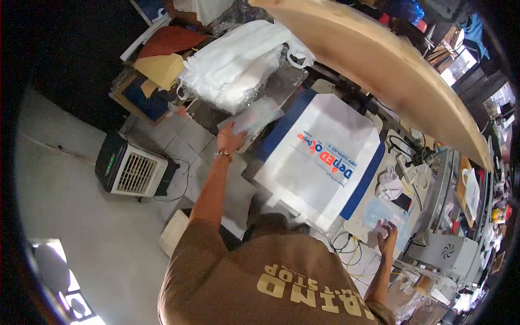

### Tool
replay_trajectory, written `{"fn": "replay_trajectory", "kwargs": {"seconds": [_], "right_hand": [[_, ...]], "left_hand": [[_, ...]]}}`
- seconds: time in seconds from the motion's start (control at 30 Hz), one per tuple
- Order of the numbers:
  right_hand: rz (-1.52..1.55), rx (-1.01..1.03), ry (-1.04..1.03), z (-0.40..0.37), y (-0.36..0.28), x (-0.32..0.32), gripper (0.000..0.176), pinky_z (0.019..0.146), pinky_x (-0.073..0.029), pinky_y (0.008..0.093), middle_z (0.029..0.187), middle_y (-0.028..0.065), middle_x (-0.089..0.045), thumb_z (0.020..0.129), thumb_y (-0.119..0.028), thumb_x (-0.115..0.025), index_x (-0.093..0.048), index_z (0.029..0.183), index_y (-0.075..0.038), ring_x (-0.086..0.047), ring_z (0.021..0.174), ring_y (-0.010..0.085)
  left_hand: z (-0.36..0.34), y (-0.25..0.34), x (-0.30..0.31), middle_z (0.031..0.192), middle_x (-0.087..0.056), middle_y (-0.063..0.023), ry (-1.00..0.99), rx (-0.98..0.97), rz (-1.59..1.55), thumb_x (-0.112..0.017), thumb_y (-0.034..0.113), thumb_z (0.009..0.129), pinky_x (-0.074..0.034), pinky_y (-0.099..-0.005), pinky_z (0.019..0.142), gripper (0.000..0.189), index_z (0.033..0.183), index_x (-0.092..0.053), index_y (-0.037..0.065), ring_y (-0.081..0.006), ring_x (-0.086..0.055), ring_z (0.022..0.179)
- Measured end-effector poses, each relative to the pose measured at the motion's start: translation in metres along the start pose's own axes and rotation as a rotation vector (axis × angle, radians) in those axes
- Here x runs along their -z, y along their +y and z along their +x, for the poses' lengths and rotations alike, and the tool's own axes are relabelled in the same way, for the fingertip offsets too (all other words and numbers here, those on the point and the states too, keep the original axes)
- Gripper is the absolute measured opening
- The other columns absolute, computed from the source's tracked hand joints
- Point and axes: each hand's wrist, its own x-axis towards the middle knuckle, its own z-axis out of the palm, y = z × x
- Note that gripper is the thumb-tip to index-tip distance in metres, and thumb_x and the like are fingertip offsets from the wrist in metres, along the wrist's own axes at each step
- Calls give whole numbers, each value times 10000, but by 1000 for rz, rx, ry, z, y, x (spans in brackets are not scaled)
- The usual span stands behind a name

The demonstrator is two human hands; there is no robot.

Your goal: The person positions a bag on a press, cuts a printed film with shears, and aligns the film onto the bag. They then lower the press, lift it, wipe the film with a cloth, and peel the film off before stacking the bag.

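A white tote bag point(309, 184) with dark blue sides lies flat in front of me, printed with a red and blue DepED logo that appears upside down. My left hand point(230, 139), a beaded bracelet on its wrist, is closed on the edge of a translucent printed film sheet point(255, 117), left of the bag. On the right, my right hand point(387, 238) touches a stack of similar pale film sheets point(377, 210), its fingers bent and a little apart. A dark phone point(402, 202) and a crumpled cloth point(389, 183) lie just beyond that stack.
A large curved tan panel point(390, 59) overhangs the far side. White bags point(233, 59) with clear plastic are piled beyond my left hand. An air cooler point(135, 172) stands on the floor to the left. Cables point(346, 246) hang near the bag's right corner; a grey machine point(447, 252) sits far right.
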Motion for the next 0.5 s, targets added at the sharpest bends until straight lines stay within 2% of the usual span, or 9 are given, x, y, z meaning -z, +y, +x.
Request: {"fn": "replay_trajectory", "kwargs": {"seconds": [0.07, 0.1, 0.13, 0.2, 0.27, 0.33, 0.4, 0.47, 0.5], "right_hand": [[71, -30, 89, 15, -29, -1, 309, 1036, -489, 467, 1233, 204, -668, 822, -108, -789, -726, 1117, -42, -619, 1177, 388], [150, -49, 168, 24, -45, 0, 267, 1001, -507, 450, 1187, 192, -689, 857, -113, -781, -721, 1101, -24, -651, 1129, 351], [130, -59, 175, 35, -72, 5, 267, 1001, -507, 450, 1187, 192, -689, 857, -113, -781, -721, 1101, -24, -651, 1129, 351], [412, -227, 83, 64, -151, 18, 117, 851, -551, 323, 1049, 134, -706, 942, -75, -729, -708, 1008, 19, -692, 945, 218], [459, -173, 48, 90, -215, 8, 95, 796, -557, 292, 923, 90, -715, 951, -53, -721, -709, 998, 28, -696, 834, 166], [646, -254, -79, 108, -276, -17, 79, 810, -563, 299, 1004, 98, -712, 956, -25, -708, -715, 1006, 35, -694, 893, 164], [853, -158, -165, 129, -358, -46, 101, 833, -576, 313, 1075, 111, -702, 964, -22, -702, -716, 1037, 46, -691, 942, 166], [921, -95, -395, 157, -434, -69, 269, 926, -577, 337, 1172, 106, -689, 977, -36, -698, -671, 1236, 31, -685, 1023, 181], [1161, -78, -435, 169, -473, -87, 419, 973, -554, 331, 1227, 105, -683, 982, -54, -699, -586, 1380, 16, -666, 1087, 187]], "left_hand": [[38, -52, -25, 1422, -579, -272, 188, -304, 483, -871, 502, 756, -448, -512, 1093, 850, 1408, -568, 50, -412, -564, 1299], [44, -47, -14, 1500, -492, -267, 54, -265, 507, -885, 525, 728, -365, -516, 1172, 1021, 1524, -432, 73, -425, -460, 1392], [42, -35, -8, 1500, -492, -267, 40, -274, 490, -885, 525, 728, -365, -516, 1172, 1021, 1524, -432, 73, -425, -460, 1392], [38, -15, 0, 1424, -549, -252, -35, -45, 541, -900, 526, 704, -411, -542, 1122, 905, 1421, -559, 92, -415, -514, 1329], [58, -38, 0, 1386, -576, -231, -129, -44, 480, -902, 508, 705, -432, -551, 1088, 811, 1341, -612, 96, -412, -531, 1299], [62, -55, 2, 1347, -604, -210, -237, -36, 433, -904, 490, 707, -453, -559, 1055, 718, 1261, -666, 100, -409, -549, 1269], [61, -53, 17, 1230, -663, -186, -67, -278, 522, -842, 393, 811, -516, -531, 946, 449, 1116, -706, 93, -399, -611, 1163], [69, -61, 21, 1153, -685, -185, -62, -329, 481, -790, 342, 863, -534, -522, 897, 370, 1115, -702, 86, -407, -640, 1084], [74, -63, 23, 1076, -708, -184, -39, -379, 444, -738, 292, 916, -552, -514, 848, 293, 1113, -697, 78, -415, -670, 1006]]}}
